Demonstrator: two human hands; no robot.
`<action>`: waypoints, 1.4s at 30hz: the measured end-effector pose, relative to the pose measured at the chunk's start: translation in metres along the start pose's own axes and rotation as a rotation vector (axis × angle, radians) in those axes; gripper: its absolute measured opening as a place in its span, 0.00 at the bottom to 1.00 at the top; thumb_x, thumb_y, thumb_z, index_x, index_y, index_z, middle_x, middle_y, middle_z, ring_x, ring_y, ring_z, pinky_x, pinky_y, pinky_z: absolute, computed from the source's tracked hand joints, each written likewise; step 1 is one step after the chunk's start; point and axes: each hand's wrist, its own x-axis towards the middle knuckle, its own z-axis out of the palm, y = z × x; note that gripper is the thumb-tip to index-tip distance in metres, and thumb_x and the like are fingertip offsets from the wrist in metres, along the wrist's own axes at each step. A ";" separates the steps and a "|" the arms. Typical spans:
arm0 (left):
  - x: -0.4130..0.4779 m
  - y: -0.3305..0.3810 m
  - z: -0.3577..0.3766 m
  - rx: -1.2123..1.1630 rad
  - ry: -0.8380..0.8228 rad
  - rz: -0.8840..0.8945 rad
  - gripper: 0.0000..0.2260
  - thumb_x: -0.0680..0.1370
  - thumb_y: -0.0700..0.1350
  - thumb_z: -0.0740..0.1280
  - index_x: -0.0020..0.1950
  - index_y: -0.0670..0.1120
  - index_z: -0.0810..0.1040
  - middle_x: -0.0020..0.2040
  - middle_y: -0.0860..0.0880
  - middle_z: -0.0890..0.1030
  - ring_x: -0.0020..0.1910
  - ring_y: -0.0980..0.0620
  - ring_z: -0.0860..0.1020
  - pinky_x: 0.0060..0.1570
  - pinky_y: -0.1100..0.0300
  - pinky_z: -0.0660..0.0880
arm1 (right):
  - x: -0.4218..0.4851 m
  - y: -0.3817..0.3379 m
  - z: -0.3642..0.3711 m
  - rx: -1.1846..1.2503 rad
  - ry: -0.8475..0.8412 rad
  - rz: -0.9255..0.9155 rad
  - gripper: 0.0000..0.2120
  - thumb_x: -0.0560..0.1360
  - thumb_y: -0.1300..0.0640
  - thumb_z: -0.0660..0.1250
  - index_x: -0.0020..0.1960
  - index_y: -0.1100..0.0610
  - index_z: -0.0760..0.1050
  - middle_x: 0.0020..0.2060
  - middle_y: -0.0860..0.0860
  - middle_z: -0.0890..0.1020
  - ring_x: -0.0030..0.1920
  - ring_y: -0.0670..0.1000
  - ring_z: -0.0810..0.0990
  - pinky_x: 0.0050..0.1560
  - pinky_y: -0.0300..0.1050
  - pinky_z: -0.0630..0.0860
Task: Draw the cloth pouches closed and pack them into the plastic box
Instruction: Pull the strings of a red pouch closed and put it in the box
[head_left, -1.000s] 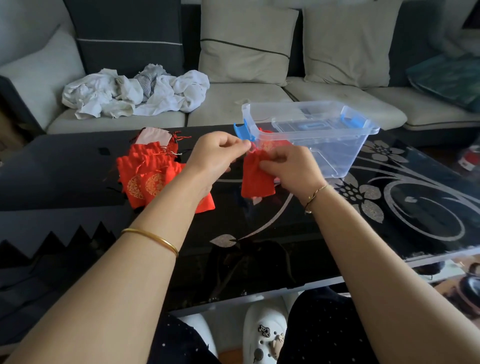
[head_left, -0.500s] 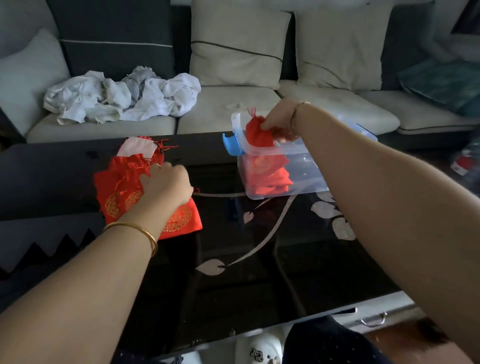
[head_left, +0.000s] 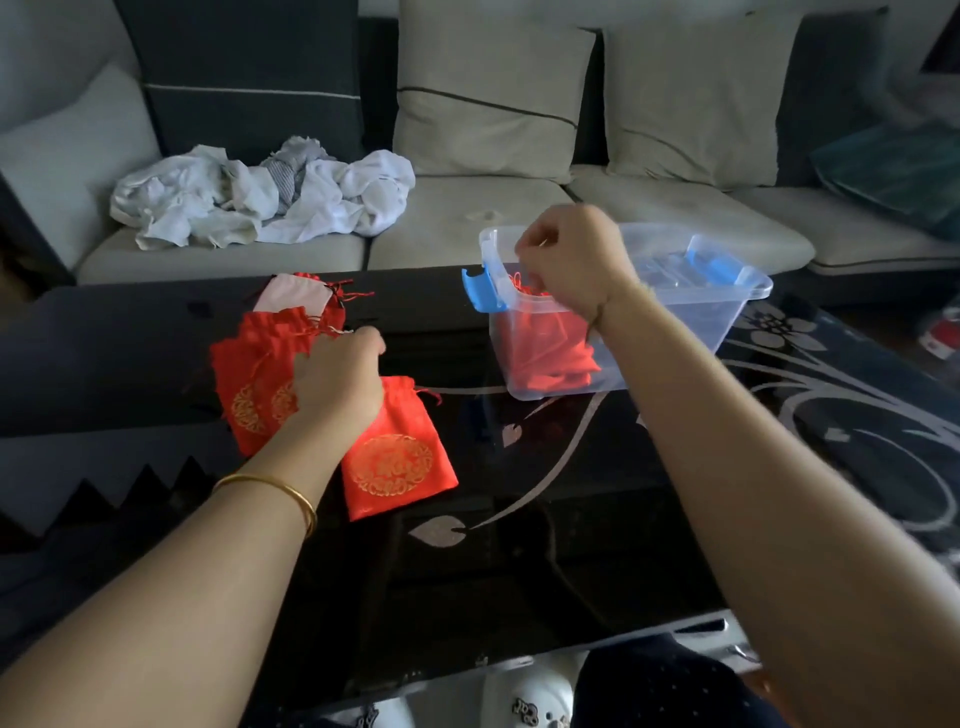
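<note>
Heap of white clothes (head_left: 260, 202): crumpled on the left seat of the sofa (head_left: 675, 208), behind the table.
Pile of red pouches (head_left: 244, 374): overlapping on the left of the black glass table (head_left: 519, 582), gold emblems facing up, partly under the left hand.
Left hand (head_left: 337, 384): knuckles up on the pile, fingers bent down onto the cloth near the pouch necks. I cannot tell whether they pinch a pouch or only rest on it.
Front pouch (head_left: 395, 467): flat on the table at the near right of the pile, its gathered neck tucked under the left hand.
Packed pouches (head_left: 545, 358): red, bunched against the left end of the box, directly below the right hand.
Right hand (head_left: 566, 265): over the left end of the box at rim height, fingers curled in. Red cord ends show just beneath them; whether it holds them cannot be told.
Plastic box (head_left: 727, 317): clear, lid off, blue latches at both ends, standing at the table's far edge.
</note>
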 end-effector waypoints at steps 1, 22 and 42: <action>-0.001 0.000 -0.004 -0.089 -0.005 0.048 0.17 0.76 0.36 0.63 0.64 0.47 0.73 0.51 0.45 0.81 0.55 0.43 0.76 0.55 0.48 0.72 | -0.021 -0.005 0.004 0.083 -0.053 -0.015 0.08 0.72 0.66 0.61 0.46 0.63 0.79 0.38 0.56 0.81 0.39 0.57 0.81 0.44 0.48 0.79; -0.058 0.015 -0.048 -0.540 -0.098 0.226 0.14 0.75 0.42 0.69 0.60 0.47 0.77 0.43 0.57 0.77 0.42 0.58 0.77 0.42 0.64 0.70 | -0.093 0.014 0.025 -0.018 -0.097 -0.048 0.08 0.75 0.63 0.65 0.52 0.58 0.80 0.41 0.47 0.75 0.42 0.47 0.73 0.34 0.30 0.65; -0.063 0.017 -0.040 -0.641 -0.108 0.145 0.04 0.79 0.39 0.60 0.47 0.44 0.73 0.41 0.48 0.80 0.37 0.50 0.80 0.36 0.58 0.74 | -0.103 0.029 0.012 0.060 0.001 0.105 0.08 0.77 0.59 0.64 0.45 0.57 0.82 0.37 0.55 0.83 0.37 0.56 0.82 0.44 0.49 0.79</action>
